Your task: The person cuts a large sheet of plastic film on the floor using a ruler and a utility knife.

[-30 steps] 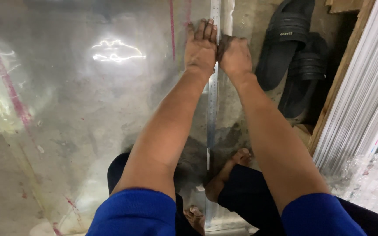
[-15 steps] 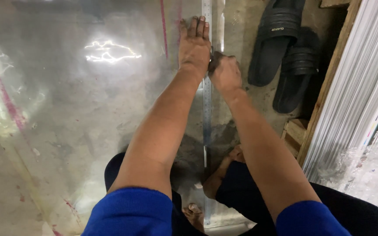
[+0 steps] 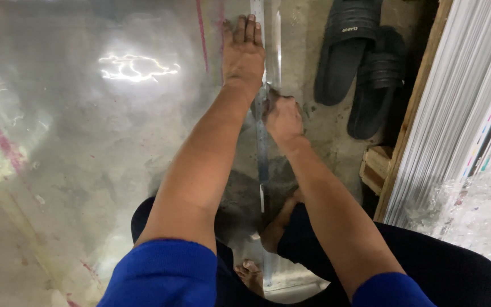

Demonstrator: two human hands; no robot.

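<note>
Progress judgement: the right hand point(image 3: 282, 116) sits partway along the straightedge point(image 3: 262, 148), with a stretch of rule beyond it toward the far end and a longer stretch behind it toward the knees. The pass along the rule therefore appears unfinished; no separated strip of the clear sheet point(image 3: 86, 142) is visible, so whether any line is already scored cannot be told.

Position of parts: the clear sheet lies flat on the concrete floor point(image 3: 313, 68). The straightedge lies on it near its right edge, running away from the person.

Grip state: the left hand point(image 3: 242, 48) is flat, fingers extended and together, pressing down beside the far part of the straightedge. The right hand is closed into a fist against the rule's right side around a small tool, mostly hidden. Black sandals point(image 3: 365, 62) rest nearby.
</note>
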